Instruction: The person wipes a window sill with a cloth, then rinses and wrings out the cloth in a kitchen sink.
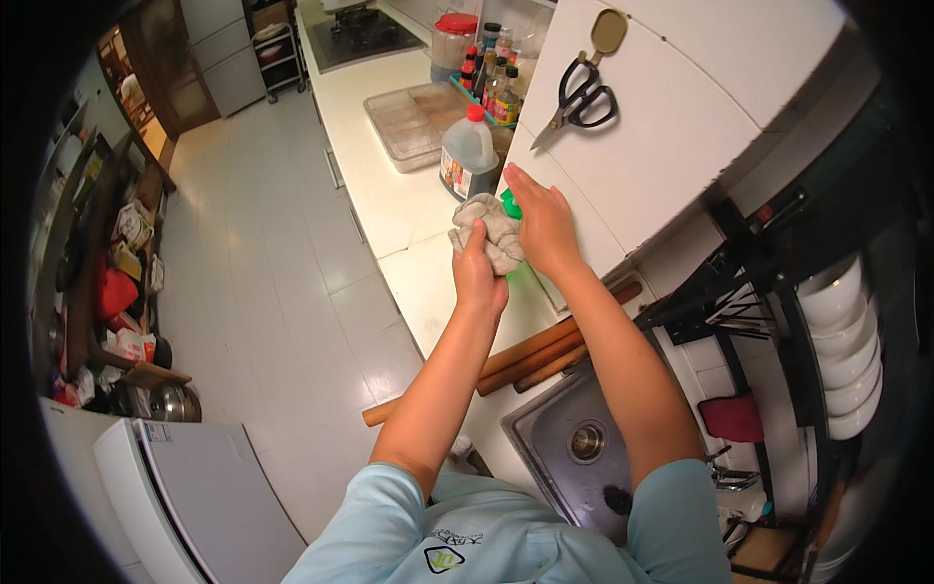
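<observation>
My left hand holds a crumpled light grey cloth, its thumb lying over the folds. Close against the cloth's right side is my right hand, palm turned inward and fingers pointing up and left. A green plastic piece, partly hidden, shows between the cloth and my right hand. Just beyond the hands stands a plastic jug with a red cap and dark liquid inside. Black-handled scissors hang on the white panel at the upper right.
Wooden rolling pins lie beside a steel sink. A divided plastic container, bottles and a gas hob sit farther along the counter. White bowls are stacked on a rack at the right.
</observation>
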### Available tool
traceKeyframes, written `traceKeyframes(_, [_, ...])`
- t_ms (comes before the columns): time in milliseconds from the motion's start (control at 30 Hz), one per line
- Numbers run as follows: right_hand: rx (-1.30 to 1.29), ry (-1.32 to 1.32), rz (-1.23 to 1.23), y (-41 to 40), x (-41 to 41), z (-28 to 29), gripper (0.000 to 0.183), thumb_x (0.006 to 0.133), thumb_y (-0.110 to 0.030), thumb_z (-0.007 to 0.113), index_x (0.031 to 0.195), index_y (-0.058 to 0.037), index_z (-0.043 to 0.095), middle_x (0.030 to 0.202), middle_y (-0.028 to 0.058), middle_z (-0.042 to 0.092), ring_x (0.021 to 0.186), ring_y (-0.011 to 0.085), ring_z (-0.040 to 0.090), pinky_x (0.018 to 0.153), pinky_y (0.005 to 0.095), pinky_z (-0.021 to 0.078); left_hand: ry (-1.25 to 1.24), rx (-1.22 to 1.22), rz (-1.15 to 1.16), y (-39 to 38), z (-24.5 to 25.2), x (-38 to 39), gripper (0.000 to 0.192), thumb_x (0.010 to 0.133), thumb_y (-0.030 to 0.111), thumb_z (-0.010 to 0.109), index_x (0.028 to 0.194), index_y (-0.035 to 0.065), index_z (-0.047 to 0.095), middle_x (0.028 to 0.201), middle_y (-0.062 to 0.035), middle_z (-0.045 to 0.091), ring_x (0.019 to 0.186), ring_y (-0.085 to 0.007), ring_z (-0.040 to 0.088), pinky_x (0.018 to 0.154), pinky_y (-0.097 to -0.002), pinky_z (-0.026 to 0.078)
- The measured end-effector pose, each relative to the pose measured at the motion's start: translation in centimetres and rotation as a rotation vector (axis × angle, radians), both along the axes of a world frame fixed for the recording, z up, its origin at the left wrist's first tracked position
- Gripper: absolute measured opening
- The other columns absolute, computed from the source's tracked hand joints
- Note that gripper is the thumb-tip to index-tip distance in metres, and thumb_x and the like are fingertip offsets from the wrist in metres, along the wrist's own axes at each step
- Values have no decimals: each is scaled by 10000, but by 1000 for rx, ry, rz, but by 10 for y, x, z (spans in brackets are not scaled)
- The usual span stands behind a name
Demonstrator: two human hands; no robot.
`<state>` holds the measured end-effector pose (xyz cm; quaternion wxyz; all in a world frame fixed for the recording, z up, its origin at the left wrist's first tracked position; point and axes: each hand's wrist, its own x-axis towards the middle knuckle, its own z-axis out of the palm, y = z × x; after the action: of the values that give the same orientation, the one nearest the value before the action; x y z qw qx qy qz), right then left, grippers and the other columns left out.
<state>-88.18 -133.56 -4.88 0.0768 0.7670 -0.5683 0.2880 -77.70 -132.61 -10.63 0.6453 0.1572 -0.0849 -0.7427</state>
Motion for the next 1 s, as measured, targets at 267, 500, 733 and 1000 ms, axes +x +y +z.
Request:
traceKeyframes(267, [-11,-26,-61,2,6,-10,606,769,79,419,1337,-132,441,1406,21,431,1222,224,467,981,520,338,4,79,43,-1,10,-2,394,966,251,444,1275,7,417,1248,-119,509,1164,-237,493,998,-366,400])
traceKeyframes(500, [1,14,-113,0,6,-12,594,779,67,444,1327,-160,462,1401,-51,430,1067,167,554,1046,553,225,-16,68,31,-4,12,0,390,971,267,427,1261,6,438,1231,-120,525,1156,-243,504,989,-371,412])
traceKeyframes(733, [77,-51,-102,3,7,-7,657,766,108,401,1349,-193,436,1428,-41,399,1197,171,476,1034,549,245,30,25,-38,-4,9,7,396,972,264,415,1275,9,425,1248,-124,515,1150,-251,510,986,-369,411])
traceKeyframes(1000, [-56,-765,113,39,-9,-1,434,864,38,433,1292,-14,475,1357,130,465,1210,248,481,1026,334,346,193,75,-319,23,-14,47,432,942,316,462,1264,28,455,1197,-119,559,1067,-255,563,913,-365,469])
